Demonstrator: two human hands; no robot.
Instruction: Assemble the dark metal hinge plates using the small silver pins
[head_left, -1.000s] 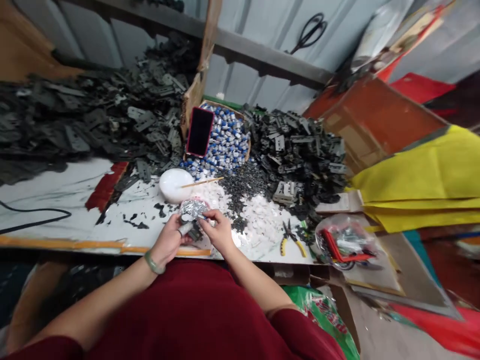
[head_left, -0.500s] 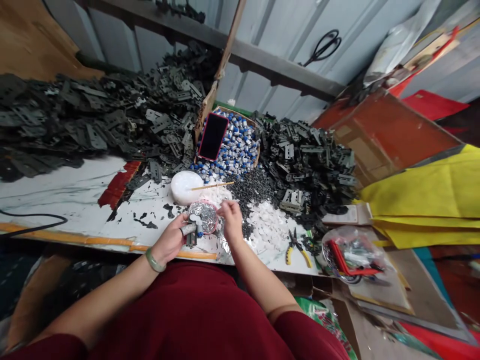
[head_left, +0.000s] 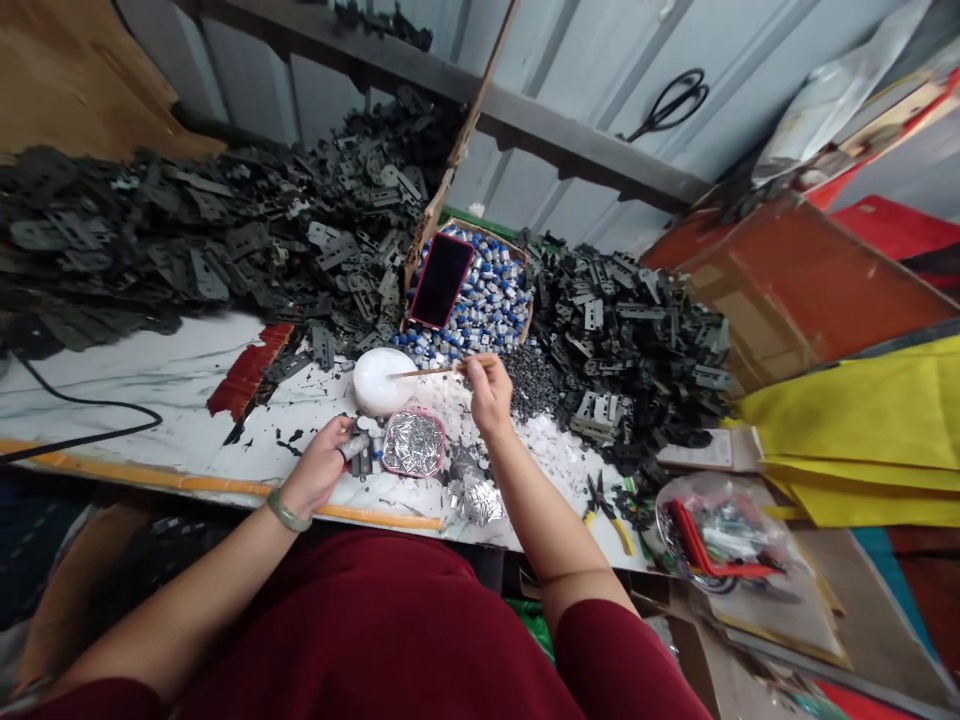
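Pinching the thin stick [head_left: 427, 372] between thumb and fingers of my right hand [head_left: 491, 395], grip narrow. Stick slants left, its tip at the white tub [head_left: 365, 402]; can't tell if it touches what's inside. My left hand [head_left: 324, 465] is closed around a dark grey part [head_left: 362, 465], held low near the table's front edge. White disc at its top, bit of blue at its right side; finer detail too small to tell. Pink-rimmed container [head_left: 443, 440] of silver pieces sits just right of that part, in front of the tub. Loose silver pieces [head_left: 476, 500] lie nearer me, toward my right forearm. Phone [head_left: 442, 280] leans on the blue-and-white pieces [head_left: 499, 290] behind the tub. Yellow-handled pliers [head_left: 598, 500] lie well to the right, beside scattered white bits [head_left: 544, 445]. Dark metal heap [head_left: 247, 230] fills the back left.
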